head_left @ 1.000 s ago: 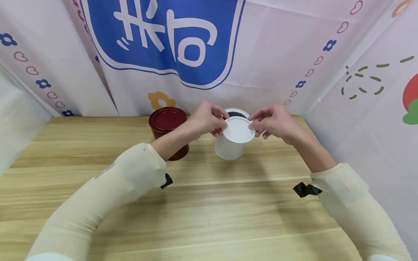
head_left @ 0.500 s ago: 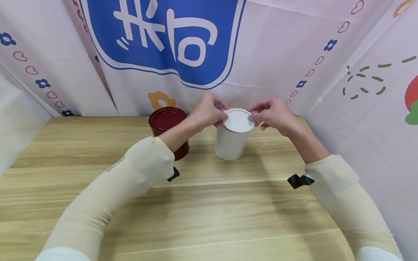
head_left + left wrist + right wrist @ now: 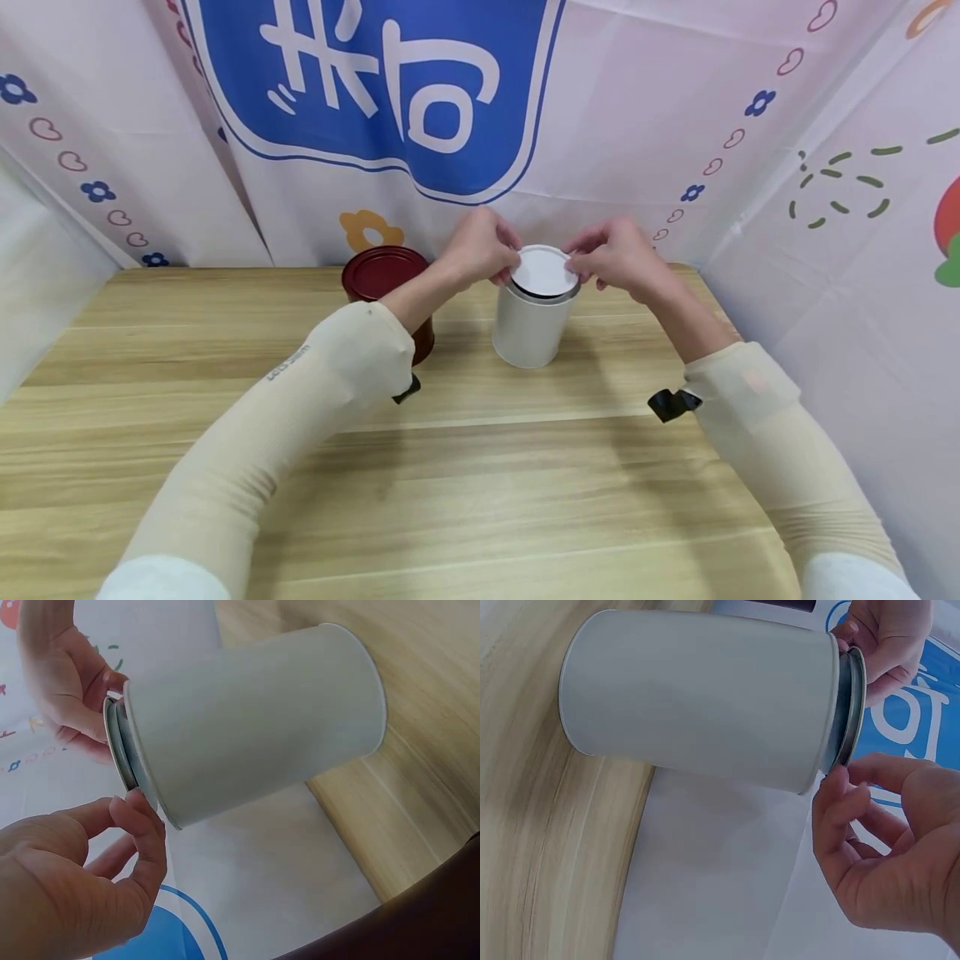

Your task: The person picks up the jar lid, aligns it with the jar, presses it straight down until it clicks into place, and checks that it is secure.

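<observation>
A white can point(image 3: 529, 332) stands upright at the back of the table. Over its mouth is a round white lid point(image 3: 543, 271), slightly raised, with a dark gap showing along the front rim in the head view. My left hand point(image 3: 480, 247) pinches the lid's left edge between thumb and fingers. On the opposite edge, my right hand point(image 3: 617, 257) pinches it the same way. Both wrist views show the lid point(image 3: 118, 744) a little apart from the rim of the can point(image 3: 697, 697).
A dark red can point(image 3: 384, 273) with its lid on stands left of the white one, partly behind my left forearm. The wooden table point(image 3: 480, 500) ends at a printed cloth backdrop point(image 3: 615, 125). Another cloth point(image 3: 847, 275) hangs on the right.
Both hands have carried the lid up and back from in front of the can's mouth to over it. The cans have stayed in place.
</observation>
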Action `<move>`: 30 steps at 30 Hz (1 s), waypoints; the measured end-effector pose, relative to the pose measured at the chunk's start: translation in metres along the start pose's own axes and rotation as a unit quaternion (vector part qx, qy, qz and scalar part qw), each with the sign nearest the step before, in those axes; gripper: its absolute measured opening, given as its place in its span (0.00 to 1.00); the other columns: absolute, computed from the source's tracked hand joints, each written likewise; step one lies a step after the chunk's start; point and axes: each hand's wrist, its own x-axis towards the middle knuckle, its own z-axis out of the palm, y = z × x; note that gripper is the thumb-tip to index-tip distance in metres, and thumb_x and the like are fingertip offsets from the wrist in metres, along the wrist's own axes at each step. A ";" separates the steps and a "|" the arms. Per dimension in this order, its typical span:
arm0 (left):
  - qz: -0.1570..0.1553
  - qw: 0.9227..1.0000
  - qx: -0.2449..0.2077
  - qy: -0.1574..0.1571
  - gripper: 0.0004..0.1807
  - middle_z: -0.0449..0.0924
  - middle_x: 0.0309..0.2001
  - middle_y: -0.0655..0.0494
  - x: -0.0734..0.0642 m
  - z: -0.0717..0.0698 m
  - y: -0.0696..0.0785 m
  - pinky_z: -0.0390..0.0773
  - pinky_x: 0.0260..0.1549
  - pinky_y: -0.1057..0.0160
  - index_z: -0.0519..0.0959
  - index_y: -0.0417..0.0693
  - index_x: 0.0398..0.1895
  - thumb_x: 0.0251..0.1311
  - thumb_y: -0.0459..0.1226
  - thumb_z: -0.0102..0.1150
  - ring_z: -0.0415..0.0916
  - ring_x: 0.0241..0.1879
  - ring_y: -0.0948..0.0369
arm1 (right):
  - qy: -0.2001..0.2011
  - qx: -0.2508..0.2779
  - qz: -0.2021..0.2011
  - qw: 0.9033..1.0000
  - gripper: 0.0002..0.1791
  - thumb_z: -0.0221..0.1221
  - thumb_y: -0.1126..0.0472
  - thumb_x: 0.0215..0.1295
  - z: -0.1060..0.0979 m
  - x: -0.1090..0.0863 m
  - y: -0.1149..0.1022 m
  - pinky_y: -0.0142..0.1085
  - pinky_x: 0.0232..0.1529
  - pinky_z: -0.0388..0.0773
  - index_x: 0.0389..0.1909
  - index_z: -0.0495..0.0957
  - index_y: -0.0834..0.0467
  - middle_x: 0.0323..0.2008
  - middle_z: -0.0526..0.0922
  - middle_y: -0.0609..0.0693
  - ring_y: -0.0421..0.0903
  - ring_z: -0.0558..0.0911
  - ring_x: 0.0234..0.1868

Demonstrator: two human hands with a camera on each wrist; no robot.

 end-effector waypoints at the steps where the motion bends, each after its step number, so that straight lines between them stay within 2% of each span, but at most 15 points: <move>1: 0.001 1.000 0.005 -0.001 0.07 0.83 0.35 0.41 0.001 0.001 -0.001 0.83 0.22 0.68 0.85 0.32 0.43 0.64 0.23 0.62 0.76 0.19 0.59 | 0.001 -0.003 -0.002 1.000 0.12 0.64 0.67 0.68 0.001 0.001 0.001 0.32 0.23 0.76 0.50 0.86 0.66 0.36 0.84 0.58 0.47 0.80 0.29; 6: 0.009 0.999 0.038 0.002 0.07 0.84 0.35 0.41 0.005 0.003 -0.003 0.80 0.21 0.69 0.86 0.32 0.41 0.62 0.23 0.62 0.76 0.19 0.60 | 0.006 -0.015 -0.018 1.000 0.12 0.64 0.69 0.67 0.004 0.003 0.004 0.32 0.27 0.77 0.49 0.86 0.68 0.36 0.84 0.58 0.50 0.80 0.32; 11: 0.013 0.997 0.072 0.008 0.08 0.86 0.39 0.42 0.009 0.004 -0.004 0.83 0.27 0.66 0.87 0.34 0.43 0.62 0.24 0.64 0.79 0.27 0.57 | 0.011 -0.022 -0.022 0.999 0.12 0.65 0.70 0.66 0.006 0.004 0.006 0.35 0.32 0.79 0.49 0.86 0.68 0.37 0.83 0.58 0.50 0.78 0.34; 17: 0.017 0.996 0.091 0.005 0.07 0.86 0.41 0.42 0.010 0.005 -0.006 0.87 0.36 0.61 0.87 0.34 0.42 0.62 0.25 0.65 0.80 0.35 0.53 | 0.015 -0.031 -0.030 0.999 0.12 0.65 0.70 0.64 0.008 0.005 0.009 0.33 0.30 0.78 0.48 0.86 0.68 0.36 0.83 0.58 0.53 0.79 0.36; 30: 0.042 0.991 0.127 0.009 0.07 0.87 0.40 0.43 0.009 0.007 -0.009 0.86 0.37 0.61 0.89 0.34 0.40 0.61 0.25 0.65 0.79 0.37 0.54 | 0.012 -0.035 -0.030 0.999 0.12 0.65 0.69 0.65 0.009 0.005 0.012 0.33 0.26 0.75 0.49 0.86 0.67 0.35 0.80 0.57 0.47 0.76 0.30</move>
